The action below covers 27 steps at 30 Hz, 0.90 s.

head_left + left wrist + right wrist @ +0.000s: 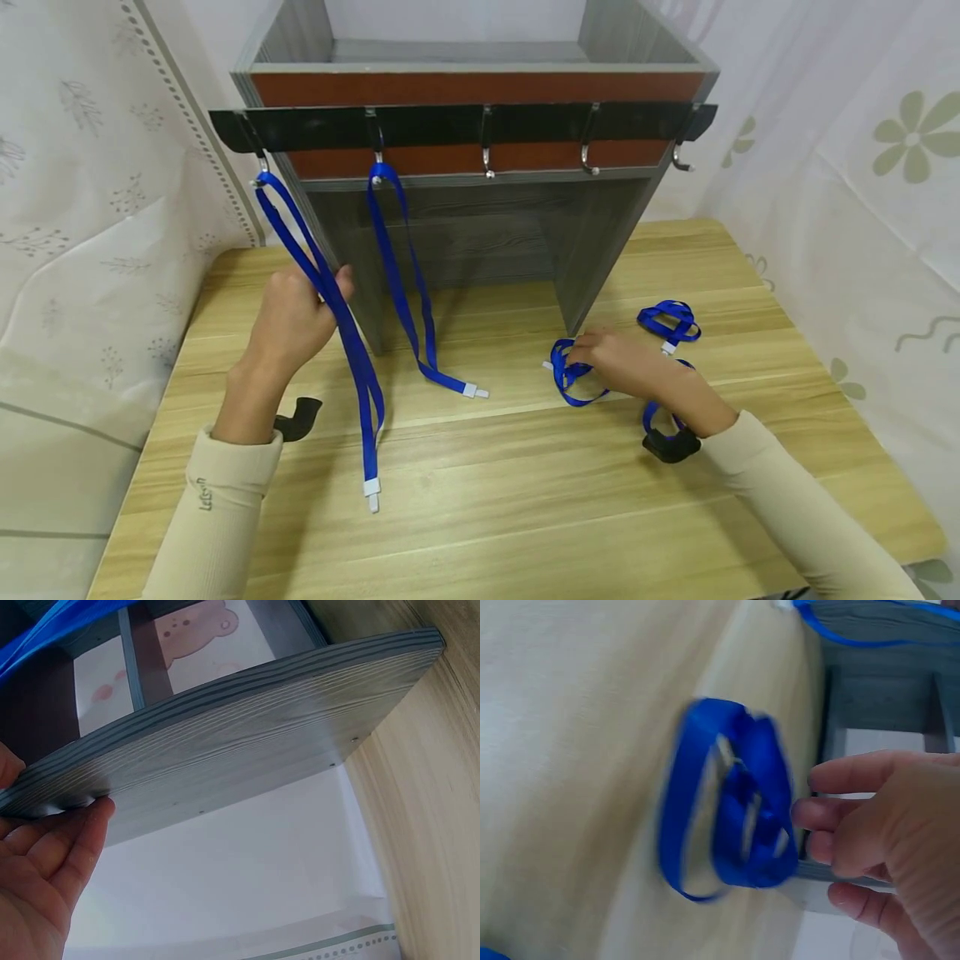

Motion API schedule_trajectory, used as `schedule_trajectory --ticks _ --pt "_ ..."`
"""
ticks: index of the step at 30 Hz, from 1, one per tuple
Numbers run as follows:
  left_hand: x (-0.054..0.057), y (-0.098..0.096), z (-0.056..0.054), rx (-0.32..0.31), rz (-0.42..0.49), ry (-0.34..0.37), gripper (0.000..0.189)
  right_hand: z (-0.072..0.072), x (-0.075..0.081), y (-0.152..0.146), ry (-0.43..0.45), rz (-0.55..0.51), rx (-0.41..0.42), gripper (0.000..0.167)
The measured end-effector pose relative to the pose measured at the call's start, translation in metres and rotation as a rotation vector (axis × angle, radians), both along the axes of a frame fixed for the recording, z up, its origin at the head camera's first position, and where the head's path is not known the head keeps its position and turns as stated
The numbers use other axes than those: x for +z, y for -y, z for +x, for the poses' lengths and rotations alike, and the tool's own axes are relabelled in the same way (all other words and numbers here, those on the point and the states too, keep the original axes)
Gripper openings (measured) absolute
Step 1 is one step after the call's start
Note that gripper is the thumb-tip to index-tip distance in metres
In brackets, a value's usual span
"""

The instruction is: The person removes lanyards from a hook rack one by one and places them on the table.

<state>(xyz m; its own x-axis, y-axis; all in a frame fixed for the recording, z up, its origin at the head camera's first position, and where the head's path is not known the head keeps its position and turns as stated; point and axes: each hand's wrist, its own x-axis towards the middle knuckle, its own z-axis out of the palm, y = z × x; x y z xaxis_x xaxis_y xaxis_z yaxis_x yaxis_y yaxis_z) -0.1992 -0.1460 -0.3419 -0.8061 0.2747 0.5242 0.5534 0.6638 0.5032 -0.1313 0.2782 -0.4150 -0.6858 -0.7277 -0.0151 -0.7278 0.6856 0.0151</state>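
Two blue lanyards hang from rack hooks; three more lanyards lie toward the counter's right edge, apparently left to hang. The left hand grips the shelf unit's side panel. The right hand's fingers, slightly parted, hover by one coil; contact is unclear. Its wrist partly hides another.
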Motion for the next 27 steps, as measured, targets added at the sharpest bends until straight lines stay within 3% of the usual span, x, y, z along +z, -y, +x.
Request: schedule_trajectory --ticks 7,15,22,27 --pt "0.000 0.000 0.000 -0.004 0.002 -0.021 0.027 -0.004 0.021 -0.005 -0.018 -0.188 -0.081 0.028" --pt "0.000 0.000 -0.001 -0.005 -0.005 -0.025 0.028 -0.008 0.053 0.007 -0.151 -0.304 -0.101 0.012" --pt "0.000 0.000 0.000 -0.008 -0.007 -0.020 0.028 -0.014 0.091 0.040 -0.250 -0.395 -0.070 0.012" --pt "0.001 0.000 0.000 -0.011 -0.006 -0.022 0.029 -0.017 0.116 0.079 -0.330 -0.458 -0.074 0.025"
